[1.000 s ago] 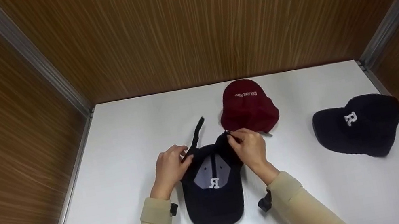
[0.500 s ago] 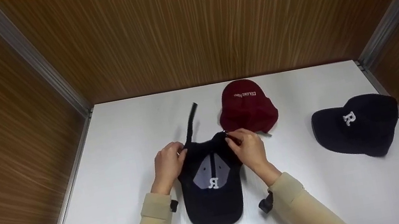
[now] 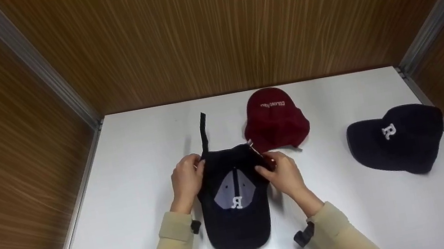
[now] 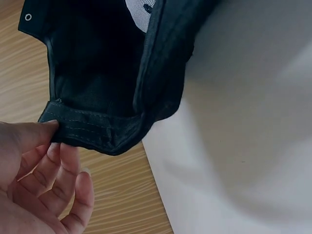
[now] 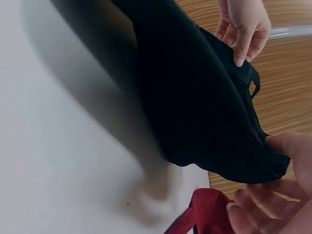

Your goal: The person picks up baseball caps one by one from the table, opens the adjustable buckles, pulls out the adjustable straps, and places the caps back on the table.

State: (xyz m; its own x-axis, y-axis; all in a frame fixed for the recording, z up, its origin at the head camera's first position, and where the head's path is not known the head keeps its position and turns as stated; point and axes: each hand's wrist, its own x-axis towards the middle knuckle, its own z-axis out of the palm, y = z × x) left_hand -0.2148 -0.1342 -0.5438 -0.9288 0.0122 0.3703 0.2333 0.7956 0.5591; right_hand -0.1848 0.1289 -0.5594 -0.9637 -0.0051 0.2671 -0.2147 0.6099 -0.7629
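Note:
A dark navy baseball cap (image 3: 240,235) lies with its brim toward me and its inside facing up; a white R shows on the front panel. My left hand (image 3: 186,178) pinches the left back edge, where a loose dark strap (image 3: 203,132) sticks up away from me. In the left wrist view, the thumb presses on the stitched sweatband (image 4: 83,124) with fingers beneath. My right hand (image 3: 284,173) pinches the opposite back edge between thumb and fingers, just below a small shiny metal piece (image 3: 250,142) at that corner.
A dark red cap (image 3: 274,124) with white lettering sits just beyond my right hand. Another navy cap (image 3: 412,139) with a white R lies at the right of the white table (image 3: 134,144). Wood-grain panels (image 3: 205,31) enclose the back and both sides.
The strap has swung from leaning right to nearly upright. My right hand has slid down and right along the cap's edge, uncovering the metal piece. The cap's back edges are spread straighter.

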